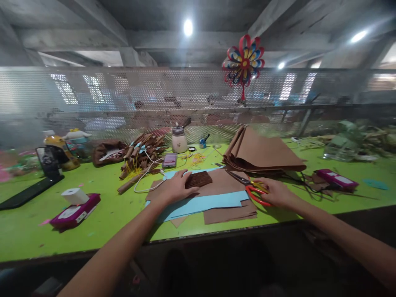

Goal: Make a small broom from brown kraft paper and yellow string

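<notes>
My left hand (176, 187) grips the left end of a dark brown, finely ridged bundle of strips (200, 179), thumb on the near side and fingers on the far side. The bundle is over a sheet of brown paper (222, 181). In my right hand (275, 192) is a pair of scissors (257, 195) with orange-red and yellow handles. Their blades point left and away from me, just right of the bundle. Light blue paper strips (201, 205) lie in front of the bundle, and more brown paper pieces (230, 212) are near the table edge.
Large folded brown paper (266, 150) stands at the back right of the green table (117, 222). Rolled brown pieces (145, 150), a white jar (179, 140) and a white cable (139, 190) are behind my left hand. Purple packs (337, 180) lie on both sides.
</notes>
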